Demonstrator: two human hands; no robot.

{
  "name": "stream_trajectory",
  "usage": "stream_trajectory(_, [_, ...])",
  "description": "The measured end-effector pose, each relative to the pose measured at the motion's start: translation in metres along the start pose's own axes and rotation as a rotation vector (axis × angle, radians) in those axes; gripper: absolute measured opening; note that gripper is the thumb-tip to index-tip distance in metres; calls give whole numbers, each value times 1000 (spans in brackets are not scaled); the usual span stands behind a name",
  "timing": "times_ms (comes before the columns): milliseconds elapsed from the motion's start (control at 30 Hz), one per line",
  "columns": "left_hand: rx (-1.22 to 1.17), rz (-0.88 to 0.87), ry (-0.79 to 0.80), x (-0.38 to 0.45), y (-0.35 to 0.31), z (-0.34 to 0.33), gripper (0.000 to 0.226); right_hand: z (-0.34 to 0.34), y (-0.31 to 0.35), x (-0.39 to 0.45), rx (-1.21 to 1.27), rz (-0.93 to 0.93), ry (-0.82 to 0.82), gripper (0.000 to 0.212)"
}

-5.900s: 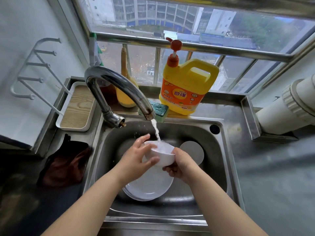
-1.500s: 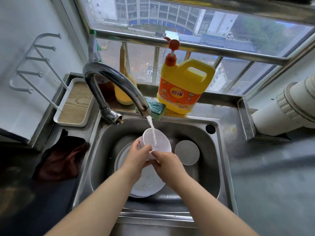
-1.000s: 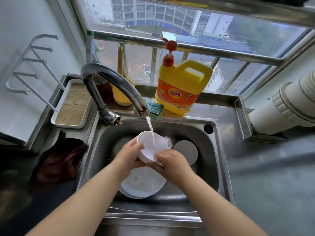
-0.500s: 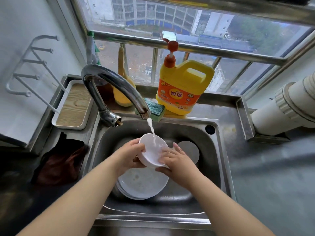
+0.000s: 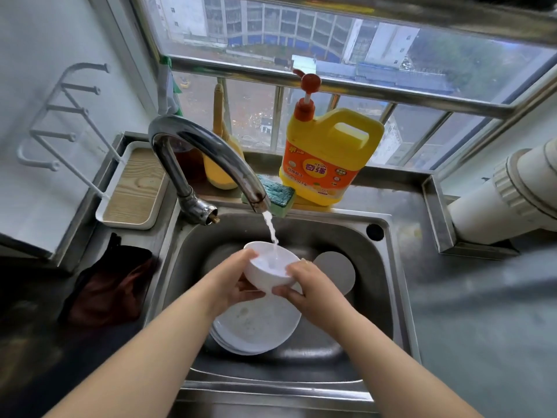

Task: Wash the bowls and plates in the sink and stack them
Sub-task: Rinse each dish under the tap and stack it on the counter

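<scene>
Right, nearest to me are the two forearms reaching in over the front rim of the sink (image 5: 401, 312). My left hand (image 5: 232, 282) has its grip wrapped around the near-left side of the white bowl (image 5: 268, 274), thumb up at the rim and fingers cupped beneath. My right hand (image 5: 307, 286) pinches the bowl's right edge, thumb against the outer wall, fingers curled over the rim. So both grips are closed onto the same bowl, and it hangs above the basin, not resting on anything.

The bowl is small, plain white and glossy, tilted a little toward me with its opening facing up. Water (image 5: 271, 230) falls straight into it and pools inside.

Just under my hands, a stack of white plates (image 5: 256, 324) lies on the sink floor, the top one showing faint specks and smears. Beside it, to the right, a round white disc (image 5: 337, 273) lies flat in the basin; I cannot tell whether it is a plate or a lid.

Farther back, the curved chrome tap (image 5: 205, 152) arches over the basin. Behind its spout lie a green sponge (image 5: 278, 196) and a yellow detergent jug (image 5: 328, 158) with a red pump, on the ledge below the window. On the counter (image 5: 470, 312) to the left lie a dark cloth (image 5: 111, 285) and a white tray (image 5: 135, 188) with a wooden inset.
</scene>
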State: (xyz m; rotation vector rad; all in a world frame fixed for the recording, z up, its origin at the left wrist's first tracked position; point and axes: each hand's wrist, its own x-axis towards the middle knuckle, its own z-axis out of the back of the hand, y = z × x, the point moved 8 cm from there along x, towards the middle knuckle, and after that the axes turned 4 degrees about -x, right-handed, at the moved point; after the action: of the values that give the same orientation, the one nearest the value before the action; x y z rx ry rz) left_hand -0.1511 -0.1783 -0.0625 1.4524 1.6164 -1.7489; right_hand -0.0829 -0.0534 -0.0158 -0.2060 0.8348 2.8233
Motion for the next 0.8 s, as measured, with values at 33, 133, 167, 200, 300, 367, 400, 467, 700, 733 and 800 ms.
stream_trajectory(33, [-22,18,27,4,5,-3,46,2,0,1,123,-67,-20,30])
stream_trajectory(133, [-149,4,71,12,14,-10,66,-3,-5,3,384,-230,-69,32])
stream_trajectory(167, [-184,-17,69,13,14,-11,66,-8,-10,4,536,-321,-57,36])
stream_trajectory(200, [-191,-51,63,12,12,-11,64,-15,-14,3,724,-428,-40,40])
stream_trajectory(300, [-180,-193,30,6,2,-9,43,-32,-19,7,1185,-630,-17,42])
stream_trajectory(367, [-196,-286,-10,-1,-7,-4,34,-35,-19,15,1330,-642,-86,32])
stream_trajectory(400, [-195,-322,-39,-5,-10,-2,33,-38,-21,20,1409,-664,-122,30])
stream_trajectory(467, [-165,-387,-73,-12,-14,1,37,-45,-23,27,1548,-692,-175,36])
stream_trajectory(700, [58,-554,-189,-28,-25,5,32,-68,-13,26,1757,-960,-32,49])
stream_trajectory(733, [53,-569,-185,-31,-28,4,27,-70,-10,23,1755,-985,-3,50])
stream_trajectory(800, [-11,-552,-157,-33,-32,1,21,-70,-7,19,1746,-996,17,51])
